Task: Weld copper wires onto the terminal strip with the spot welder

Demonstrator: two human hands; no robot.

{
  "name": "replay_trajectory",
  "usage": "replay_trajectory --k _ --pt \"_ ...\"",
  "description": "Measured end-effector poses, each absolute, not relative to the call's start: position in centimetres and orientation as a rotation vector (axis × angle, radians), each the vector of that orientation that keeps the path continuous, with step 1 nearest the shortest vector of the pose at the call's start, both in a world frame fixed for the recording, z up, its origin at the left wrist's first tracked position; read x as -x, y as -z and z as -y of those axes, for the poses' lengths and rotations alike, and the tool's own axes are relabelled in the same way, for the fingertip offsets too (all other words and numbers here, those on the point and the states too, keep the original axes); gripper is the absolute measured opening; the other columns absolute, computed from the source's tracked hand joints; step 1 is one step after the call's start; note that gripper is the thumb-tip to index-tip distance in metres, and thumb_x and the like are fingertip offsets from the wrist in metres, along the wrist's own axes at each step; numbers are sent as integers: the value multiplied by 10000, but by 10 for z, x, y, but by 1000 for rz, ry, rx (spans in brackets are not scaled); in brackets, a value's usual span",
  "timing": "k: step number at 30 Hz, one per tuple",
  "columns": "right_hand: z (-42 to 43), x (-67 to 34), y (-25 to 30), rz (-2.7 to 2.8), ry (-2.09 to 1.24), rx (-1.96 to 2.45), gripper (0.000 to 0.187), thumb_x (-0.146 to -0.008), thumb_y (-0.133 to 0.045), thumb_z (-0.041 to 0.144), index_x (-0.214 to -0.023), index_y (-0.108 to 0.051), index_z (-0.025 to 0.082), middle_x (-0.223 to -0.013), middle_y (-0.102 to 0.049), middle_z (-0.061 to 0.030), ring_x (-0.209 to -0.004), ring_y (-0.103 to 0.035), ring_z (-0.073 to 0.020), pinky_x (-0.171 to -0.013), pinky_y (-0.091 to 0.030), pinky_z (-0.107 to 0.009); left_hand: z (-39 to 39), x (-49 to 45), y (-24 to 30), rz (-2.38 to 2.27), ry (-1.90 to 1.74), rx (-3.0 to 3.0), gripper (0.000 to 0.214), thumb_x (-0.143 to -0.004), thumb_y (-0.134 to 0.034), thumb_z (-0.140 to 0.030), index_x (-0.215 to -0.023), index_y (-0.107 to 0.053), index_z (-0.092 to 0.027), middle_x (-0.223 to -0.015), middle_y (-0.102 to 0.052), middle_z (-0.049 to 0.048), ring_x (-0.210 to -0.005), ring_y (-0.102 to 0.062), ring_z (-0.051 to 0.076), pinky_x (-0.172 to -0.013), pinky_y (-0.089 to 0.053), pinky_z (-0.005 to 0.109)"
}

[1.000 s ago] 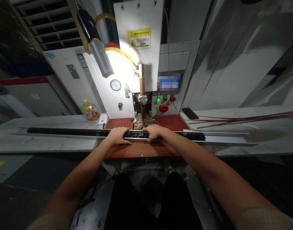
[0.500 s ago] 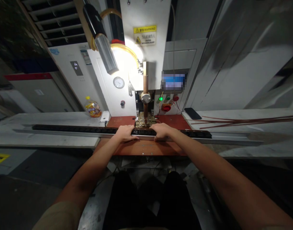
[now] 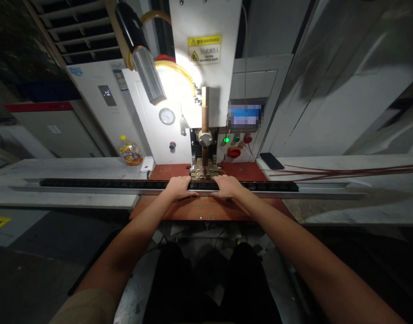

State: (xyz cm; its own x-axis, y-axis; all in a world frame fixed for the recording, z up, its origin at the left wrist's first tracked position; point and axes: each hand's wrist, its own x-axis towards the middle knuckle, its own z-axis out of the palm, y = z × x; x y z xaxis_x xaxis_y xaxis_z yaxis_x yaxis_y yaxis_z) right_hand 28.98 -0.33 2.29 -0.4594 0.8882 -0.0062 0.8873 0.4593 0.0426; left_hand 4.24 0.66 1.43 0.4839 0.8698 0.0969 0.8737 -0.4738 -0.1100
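A long silver metal rail (image 3: 260,194) with a black segmented strip (image 3: 105,183) along it lies crosswise in front of me. My left hand (image 3: 180,187) grips it just left of the machine's centre, fingers over the top and thumb along the near side. On the other side of centre, my right hand (image 3: 227,186) is closed on the same rail in a like way. Right behind the gap between my hands, an upright copper electrode (image 3: 205,155) points down at a brass fixture (image 3: 198,172). Whether its tip touches anything, I cannot tell.
A red-brown board (image 3: 196,209) lies under the rail. Further right are a dark phone (image 3: 271,160) and several thin copper strips (image 3: 344,170). A bottle (image 3: 130,151) and a white box (image 3: 147,164) stand at left. A lit lamp (image 3: 149,76) hangs above.
The rail has turned slightly: its left end is nearer to me and its right end farther away. It has also slid a little left. Both hands stay on it.
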Motion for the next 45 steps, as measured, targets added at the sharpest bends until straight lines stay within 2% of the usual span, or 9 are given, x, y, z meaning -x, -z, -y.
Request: replay_trajectory --k 2,5,10,17,23,31,34,37,45 --pt "11 -284 -17 -2683 -131 -1701 714 -847 -542 730 -1251 -608 145 -1233 -698 -200 -1115 -661 -338 -909 -517 -405 -6 -43 -14 1513 32 2578 752 -783 -522 -843 -1101 -616 -169 -1105 -737 174 -1043 -698 359 -830 -513 414" --pt "18 -281 -10 -2703 -226 -1745 709 -880 -453 772 -1179 -620 152 -1160 -717 -197 -1074 -675 -326 -879 -514 -393 -3 -44 -12 1511 40 2570 749 -795 -505 -841 -1115 -613 -172 -1113 -735 175 -1042 -699 353 -834 -510 413" --pt "19 -289 -4 -2724 -288 -1728 747 -837 -466 831 -1116 -626 156 -1130 -722 -190 -1045 -680 -317 -859 -510 -375 1 -46 -7 1512 51 2569 748 -791 -505 -844 -1115 -615 -178 -1124 -733 169 -1037 -697 354 -826 -516 422" --pt "14 -293 -1 -2678 -286 -1715 777 -849 -433 838 -1157 -628 152 -1148 -726 -195 -1050 -689 -313 -856 -511 -366 5 -50 -11 1544 122 2595 758 -760 -567 -835 -1157 -613 -191 -1167 -726 155 -1044 -690 338 -859 -515 412" --pt "13 -299 -1 -2682 -302 -1724 825 -831 -403 869 -1145 -640 144 -1121 -738 -191 -1042 -702 -319 -850 -517 -369 7 -29 -20 1476 150 2635 899 -680 -628 -859 -1289 -589 -200 -1229 -702 154 -1125 -651 341 -949 -482 411" --pt "16 -323 -5 -2640 -284 -1729 767 -856 -433 831 -1149 -647 155 -1139 -736 -179 -1058 -693 -317 -868 -502 -371 -4 14 -18 1529 43 2619 956 -625 -628 -893 -1295 -597 -212 -1271 -689 153 -1160 -641 347 -950 -474 393" --pt "18 -335 -6 -2637 -279 -1732 748 -854 -455 823 -1131 -650 156 -1124 -737 -172 -1058 -690 -315 -861 -498 -363 -5 14 -16 1529 33 2617 858 -677 -610 -869 -1246 -606 -227 -1231 -707 133 -1127 -661 327 -908 -487 371" --pt "19 -345 -7 -2636 -283 -1741 720 -851 -476 815 -1103 -655 164 -1119 -734 -166 -1048 -689 -309 -854 -494 -355 -3 6 -13 1539 14 2583 740 -737 -558 -858 -1100 -627 -217 -1126 -729 136 -1043 -688 329 -855 -498 376" --pt "24 -357 -11 -2630 -298 -1733 684 -863 -500 782 -1113 -652 164 -1116 -721 -160 -1033 -674 -307 -850 -481 -366 0 -10 -7 1499 41 2564 684 -778 -520 -845 -1016 -592 -208 -1068 -726 150 -1003 -693 336 -826 -494 397"
